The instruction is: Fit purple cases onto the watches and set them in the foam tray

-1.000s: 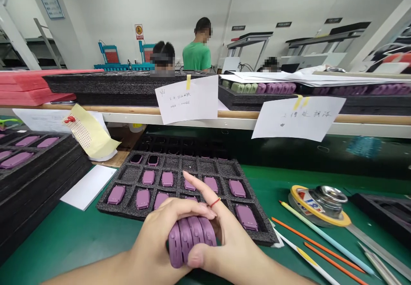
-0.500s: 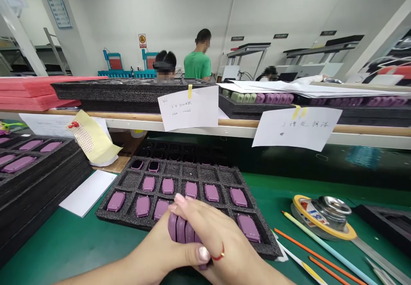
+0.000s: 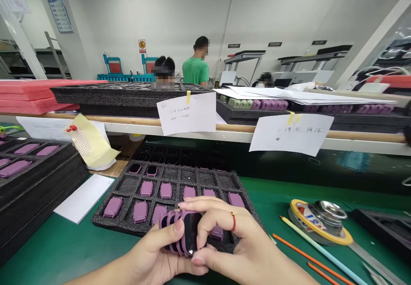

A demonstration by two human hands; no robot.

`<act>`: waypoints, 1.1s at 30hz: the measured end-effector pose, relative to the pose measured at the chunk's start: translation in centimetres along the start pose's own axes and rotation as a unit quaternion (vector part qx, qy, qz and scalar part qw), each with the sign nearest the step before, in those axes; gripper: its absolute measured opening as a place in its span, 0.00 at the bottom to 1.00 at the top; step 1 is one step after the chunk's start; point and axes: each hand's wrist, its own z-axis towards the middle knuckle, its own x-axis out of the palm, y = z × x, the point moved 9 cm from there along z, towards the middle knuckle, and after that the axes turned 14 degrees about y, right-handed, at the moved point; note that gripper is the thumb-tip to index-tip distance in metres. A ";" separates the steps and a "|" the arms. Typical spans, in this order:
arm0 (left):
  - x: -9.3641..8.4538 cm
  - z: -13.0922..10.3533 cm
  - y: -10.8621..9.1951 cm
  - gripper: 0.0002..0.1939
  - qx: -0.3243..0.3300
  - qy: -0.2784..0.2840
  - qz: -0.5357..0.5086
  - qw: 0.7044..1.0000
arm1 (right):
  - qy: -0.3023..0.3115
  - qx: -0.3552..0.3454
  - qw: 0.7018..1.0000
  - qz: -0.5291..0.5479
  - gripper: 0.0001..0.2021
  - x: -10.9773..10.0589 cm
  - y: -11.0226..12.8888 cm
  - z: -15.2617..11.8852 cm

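Note:
A short stack of purple watch cases (image 3: 170, 221) stands on edge in my left hand (image 3: 154, 250), thumb on top and fingers beneath. At the stack's right end a watch case with a glossy black screen (image 3: 192, 231) faces right. My right hand (image 3: 234, 238) curls round that end, its fingers and thumb at the edges of the screen; a red ring circles one finger. Just beyond both hands lies a black foam tray (image 3: 128, 184) with purple watch cases in its compartments, most back side up, two showing black screens. My right hand hides part of the tray.
Right of the tray lie a yellow tape roll (image 3: 297, 221), a metal-topped glass jar (image 3: 330, 210), orange sticks (image 3: 302, 257) and tweezers (image 3: 374, 274). Stacked foam trays (image 3: 38, 199) and white paper (image 3: 85, 197) are left. A shelf (image 3: 237, 134) crosses ahead; people are beyond.
My right hand has gone from lying flat over the stack to gripping its right end. The stack has turned, so a black screen now shows. The camera view has shifted slightly.

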 end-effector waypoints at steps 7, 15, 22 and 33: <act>-0.1 0.0 -0.5 0.19 0.005 0.006 0.037 0.999 | -0.207 -0.068 0.976 0.018 0.06 -2.9 0.4 -1.6; 0.9 0.0 -0.5 0.25 -0.009 0.075 0.017 0.997 | -0.084 -0.065 0.991 -0.084 0.36 -0.4 1.1 -1.2; 0.9 0.0 -0.1 0.27 -0.023 0.091 -0.004 0.996 | -0.078 -0.077 0.990 -0.091 0.34 0.4 1.2 -0.8; 1.2 0.0 -0.6 0.21 0.013 0.103 0.025 0.994 | -0.147 -0.150 0.964 -0.165 0.26 -2.9 3.1 -3.6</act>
